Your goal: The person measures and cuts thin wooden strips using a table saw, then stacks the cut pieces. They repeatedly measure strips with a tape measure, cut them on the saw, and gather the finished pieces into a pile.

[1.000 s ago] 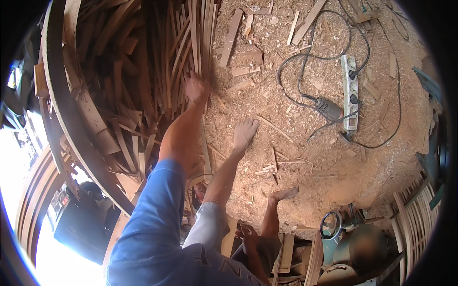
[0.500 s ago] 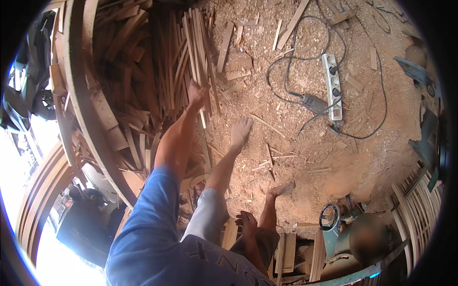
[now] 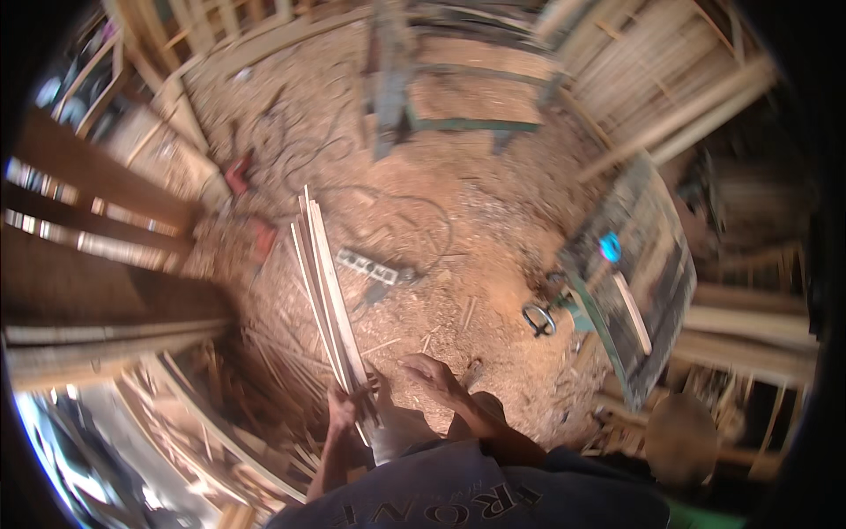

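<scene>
Within left fingers (image 3: 341, 406), slender wooden strips (image 3: 338, 309)

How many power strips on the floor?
1. The white power strip lies on the shavings-covered floor, in view just right of the wooden strips in the left hand. Clutter or blur may hide others.

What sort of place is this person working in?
Most likely a woodworking shop: the left hand holds thin wooden strips, sawdust seems to cover the floor, and what looks like a machine table with a handwheel stands at right.
</scene>
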`<state>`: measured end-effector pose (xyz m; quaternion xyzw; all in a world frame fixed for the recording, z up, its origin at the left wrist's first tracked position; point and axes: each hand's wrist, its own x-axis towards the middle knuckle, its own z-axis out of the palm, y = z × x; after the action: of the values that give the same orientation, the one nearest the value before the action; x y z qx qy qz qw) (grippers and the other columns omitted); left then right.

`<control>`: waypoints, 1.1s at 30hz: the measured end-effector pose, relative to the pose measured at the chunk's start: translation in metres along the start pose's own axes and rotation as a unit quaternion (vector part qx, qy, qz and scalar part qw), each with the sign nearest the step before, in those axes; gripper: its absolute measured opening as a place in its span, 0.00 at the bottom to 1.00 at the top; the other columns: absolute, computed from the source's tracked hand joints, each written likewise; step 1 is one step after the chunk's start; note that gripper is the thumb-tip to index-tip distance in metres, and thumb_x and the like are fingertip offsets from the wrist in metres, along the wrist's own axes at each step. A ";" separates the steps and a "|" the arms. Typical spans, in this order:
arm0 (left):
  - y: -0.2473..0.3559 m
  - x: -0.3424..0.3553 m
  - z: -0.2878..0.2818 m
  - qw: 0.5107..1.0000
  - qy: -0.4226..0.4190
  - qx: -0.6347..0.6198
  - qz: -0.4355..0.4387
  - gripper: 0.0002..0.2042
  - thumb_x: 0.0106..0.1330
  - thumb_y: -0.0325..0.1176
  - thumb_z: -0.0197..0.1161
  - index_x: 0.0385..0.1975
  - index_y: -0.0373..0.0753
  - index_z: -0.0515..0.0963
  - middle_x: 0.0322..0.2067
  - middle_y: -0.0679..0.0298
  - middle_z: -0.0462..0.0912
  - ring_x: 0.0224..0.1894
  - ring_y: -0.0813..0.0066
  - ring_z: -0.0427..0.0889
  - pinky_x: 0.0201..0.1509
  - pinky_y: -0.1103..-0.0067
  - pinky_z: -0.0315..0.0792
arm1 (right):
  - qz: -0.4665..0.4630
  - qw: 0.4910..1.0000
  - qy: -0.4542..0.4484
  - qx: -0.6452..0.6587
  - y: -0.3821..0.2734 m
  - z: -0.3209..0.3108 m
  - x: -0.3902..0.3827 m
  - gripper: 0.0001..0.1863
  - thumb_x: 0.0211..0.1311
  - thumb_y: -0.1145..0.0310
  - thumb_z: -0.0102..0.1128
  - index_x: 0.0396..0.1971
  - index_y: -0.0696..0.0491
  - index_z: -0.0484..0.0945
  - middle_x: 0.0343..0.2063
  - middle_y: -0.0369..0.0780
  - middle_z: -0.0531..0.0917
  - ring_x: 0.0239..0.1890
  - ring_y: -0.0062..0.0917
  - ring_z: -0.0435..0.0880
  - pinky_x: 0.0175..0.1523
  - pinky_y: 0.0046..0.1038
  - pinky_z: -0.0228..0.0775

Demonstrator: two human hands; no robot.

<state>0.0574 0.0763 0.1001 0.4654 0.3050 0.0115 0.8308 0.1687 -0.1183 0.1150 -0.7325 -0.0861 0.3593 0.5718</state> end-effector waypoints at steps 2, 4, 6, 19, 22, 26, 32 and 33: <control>0.033 -0.020 0.079 0.985 -0.130 0.080 -0.075 0.19 0.62 0.21 0.63 0.52 0.28 0.68 0.41 0.50 0.82 0.42 0.62 0.85 0.41 0.72 0.84 | -0.124 0.991 0.035 0.030 -0.060 -0.036 -0.023 0.22 0.67 0.63 0.63 0.54 0.60 0.74 0.43 0.41 0.82 0.42 0.21 0.79 0.42 0.24 0.73; 0.039 -0.035 0.164 0.973 -0.191 0.118 -0.057 0.19 0.62 0.19 0.61 0.53 0.29 0.69 0.41 0.53 0.82 0.41 0.66 0.84 0.39 0.75 0.83 | -0.128 0.975 0.171 -0.064 -0.100 -0.083 -0.056 0.23 0.63 0.59 0.67 0.51 0.58 0.74 0.33 0.40 0.83 0.34 0.22 0.80 0.37 0.28 0.72; 0.040 -0.038 0.234 0.961 -0.214 0.169 -0.051 0.20 0.62 0.19 0.61 0.54 0.30 0.67 0.43 0.55 0.81 0.41 0.67 0.83 0.41 0.74 0.82 | -0.156 0.958 0.238 -0.043 -0.118 -0.140 -0.090 0.18 0.62 0.63 0.68 0.45 0.58 0.77 0.29 0.41 0.82 0.30 0.23 0.82 0.34 0.26 0.73; -0.055 -0.073 0.533 0.895 -0.382 0.224 -0.050 0.16 0.66 0.22 0.58 0.53 0.29 0.68 0.45 0.51 0.80 0.48 0.63 0.82 0.48 0.69 0.82 | -0.084 0.903 0.364 0.212 -0.045 -0.402 -0.268 0.08 0.68 0.71 0.60 0.39 0.60 0.78 0.30 0.39 0.83 0.29 0.18 0.78 0.35 0.22 0.71; -0.065 -0.058 0.554 0.915 -0.314 0.247 -0.046 0.15 0.67 0.23 0.58 0.51 0.29 0.68 0.43 0.50 0.82 0.41 0.62 0.85 0.41 0.71 0.83 | -0.095 0.870 0.393 0.282 -0.031 -0.440 -0.279 0.08 0.68 0.71 0.59 0.38 0.61 0.76 0.27 0.38 0.81 0.25 0.16 0.75 0.29 0.21 0.67; -0.059 -0.013 0.556 0.937 -0.316 0.144 -0.017 0.12 0.66 0.26 0.61 0.46 0.30 0.71 0.39 0.52 0.83 0.36 0.66 0.86 0.32 0.76 0.81 | -0.064 0.863 0.460 0.199 -0.013 -0.490 -0.274 0.09 0.67 0.70 0.61 0.36 0.61 0.77 0.24 0.38 0.81 0.21 0.15 0.76 0.23 0.22 0.65; -0.019 0.059 0.584 0.924 -0.253 0.283 0.052 0.14 0.63 0.34 0.64 0.42 0.33 0.72 0.23 0.60 0.80 0.21 0.72 0.81 0.21 0.78 0.75 | 0.020 0.860 0.496 0.118 -0.007 -0.540 -0.236 0.12 0.63 0.66 0.66 0.36 0.61 0.78 0.19 0.37 0.80 0.20 0.16 0.78 0.22 0.24 0.67; -0.009 0.070 0.592 0.928 -0.276 0.247 0.044 0.13 0.63 0.34 0.64 0.40 0.33 0.72 0.20 0.62 0.78 0.19 0.74 0.78 0.20 0.79 0.73 | 0.034 0.855 0.504 0.117 -0.009 -0.540 -0.233 0.13 0.63 0.65 0.66 0.36 0.61 0.78 0.19 0.37 0.80 0.19 0.16 0.78 0.22 0.24 0.67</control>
<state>0.4184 -0.3612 0.2839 0.6534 0.0361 -0.1566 0.7398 0.3393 -0.6596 0.2704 -0.7433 0.2818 -0.0319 0.6059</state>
